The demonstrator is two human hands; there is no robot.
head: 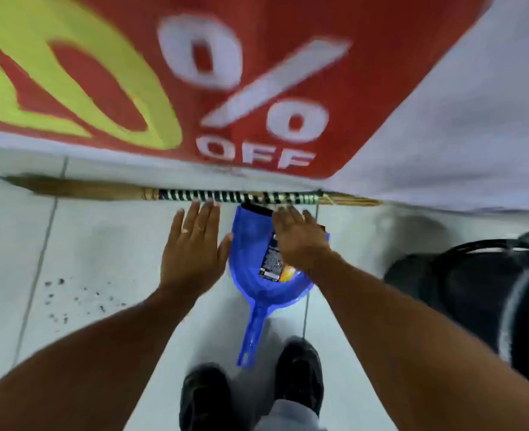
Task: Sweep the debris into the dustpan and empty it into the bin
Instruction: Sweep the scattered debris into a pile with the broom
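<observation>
Both our left hand [191, 244] and right hand [300, 241] reach mid-frame, fingers spread and empty, toward the striped-handled straw broom [226, 196]; we should grip its wrapped handle (blue plastic dustpan [250, 275] waits below).

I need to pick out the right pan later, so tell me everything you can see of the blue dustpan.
The dustpan looks like translucent blue plastic, a rounded scoop with a long slim handle ending in a hanging hole. It lies on the pale tiled floor, its dark-edged mouth toward the broom by the wall, handle pointing back between the person's black shoes. A printed label or wrapper lies inside. The right hand is over its right side; the left hand is beside its left edge; contact is unclear.
</observation>
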